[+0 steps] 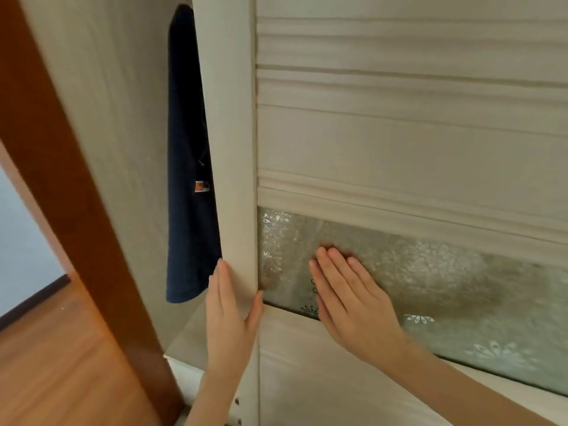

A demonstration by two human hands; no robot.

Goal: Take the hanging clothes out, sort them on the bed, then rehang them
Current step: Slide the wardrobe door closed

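Observation:
A pale wooden wardrobe door [384,142] with a frosted patterned glass panel [461,287] fills most of the view. In the narrow gap at its left edge hangs a dark navy garment [187,186] with a small orange label. My left hand [229,315] lies flat against the door's left stile, fingers straight, thumb spread onto the stile's front face. My right hand [350,302] presses flat on the glass panel with straight fingers. Neither hand holds anything. The rest of the wardrobe's inside is hidden behind the door.
A brown wooden door frame [61,179] runs diagonally at the left, beside the wardrobe's pale side wall [123,133]. Brown wood flooring [46,364] lies at the lower left. A bluish wall with a dark skirting shows at the far left.

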